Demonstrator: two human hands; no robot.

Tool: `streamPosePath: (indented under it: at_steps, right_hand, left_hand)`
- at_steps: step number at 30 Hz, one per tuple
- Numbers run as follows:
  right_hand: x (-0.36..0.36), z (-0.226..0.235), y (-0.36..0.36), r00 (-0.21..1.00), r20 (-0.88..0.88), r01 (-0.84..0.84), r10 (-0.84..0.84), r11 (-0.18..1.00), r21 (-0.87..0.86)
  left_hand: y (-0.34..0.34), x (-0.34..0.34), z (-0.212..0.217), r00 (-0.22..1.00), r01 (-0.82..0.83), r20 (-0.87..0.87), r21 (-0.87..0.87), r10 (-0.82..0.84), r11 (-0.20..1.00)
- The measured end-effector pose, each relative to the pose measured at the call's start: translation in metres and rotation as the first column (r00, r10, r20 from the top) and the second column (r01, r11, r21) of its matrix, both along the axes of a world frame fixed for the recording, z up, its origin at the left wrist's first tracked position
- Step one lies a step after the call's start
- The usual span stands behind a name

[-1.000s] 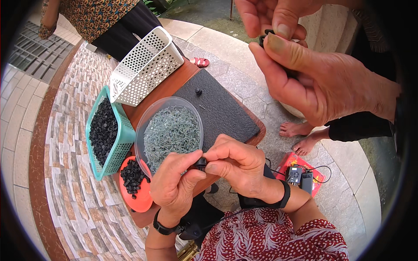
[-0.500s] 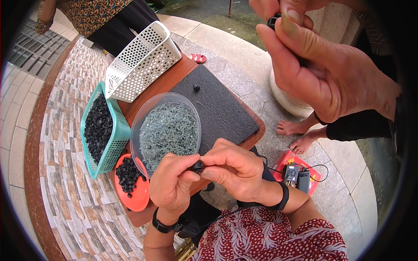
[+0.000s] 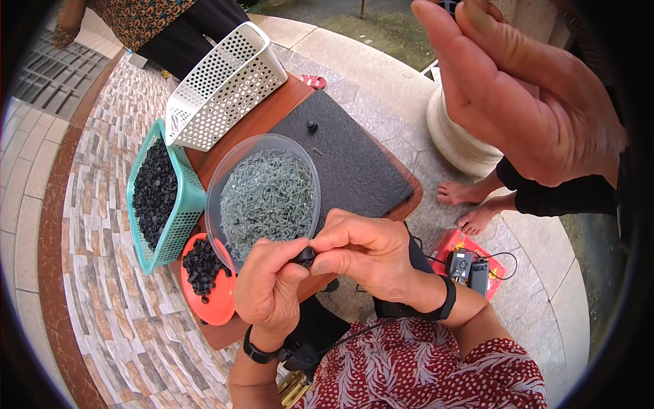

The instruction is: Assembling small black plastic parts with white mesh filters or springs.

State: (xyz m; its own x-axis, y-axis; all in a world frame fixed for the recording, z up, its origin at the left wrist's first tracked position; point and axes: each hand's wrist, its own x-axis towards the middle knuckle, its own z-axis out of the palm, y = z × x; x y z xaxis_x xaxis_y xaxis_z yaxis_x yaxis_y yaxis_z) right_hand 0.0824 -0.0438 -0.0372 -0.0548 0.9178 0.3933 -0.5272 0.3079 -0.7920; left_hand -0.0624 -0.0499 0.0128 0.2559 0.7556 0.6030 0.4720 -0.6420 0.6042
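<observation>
My left hand (image 3: 267, 283) is closed, pinching a small black plastic part (image 3: 304, 257) between thumb and fingertips. Against the part's other side, my right hand (image 3: 364, 255) has its thumb and forefinger pinched together. Whatever lies between those right fingertips is too small to make out. Both hands are over the table's near edge, just in front of a clear round tub (image 3: 262, 198) full of thin silvery screws. Below and left of the tub, an orange-red plate (image 3: 221, 300) bears a heap of small black parts (image 3: 204, 267).
A dark textured board (image 3: 354, 167) lies on the brown table (image 3: 293, 92), with a black knob-like piece (image 3: 311, 126) on it. Left are a teal basket (image 3: 187, 204) of black parts and a white perforated basket (image 3: 228, 92). A co-worker's large hand (image 3: 524, 102) looms at upper right.
The black part between my hands shows more and has turned slightly. My hands have shifted only a little. At upper right, the co-worker's hands have moved up, partly out of view.
</observation>
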Motion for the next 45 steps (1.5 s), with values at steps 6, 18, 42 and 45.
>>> streamPosePath:
  at_steps: [6, 18, 42, 45]
  right_hand:
    - [-0.006, 0.000, -0.002, 0.985, 0.116, 0.123, -0.127, 0.992, 0.037]
    - [-0.021, 0.002, -0.002, 0.927, 0.174, 0.312, -0.331, 0.941, 0.129]
    - [-0.028, -0.010, 0.001, 0.894, 0.249, 0.347, -0.372, 0.927, 0.141]
    - [-0.031, -0.012, 0.001, 0.901, 0.267, 0.322, -0.343, 0.939, 0.121]
  left_hand:
    - [-0.002, 0.002, -0.012, 0.991, -0.091, 0.096, -0.057, 0.096, 0.994]
    - [-0.014, 0.009, -0.036, 0.830, -0.035, 0.514, -0.338, 0.216, 0.940]
    - [-0.005, 0.009, -0.045, 0.877, -0.105, 0.387, -0.426, 0.286, 0.898]
    - [-0.001, 0.005, -0.052, 0.907, -0.188, 0.291, -0.368, 0.304, 0.911]
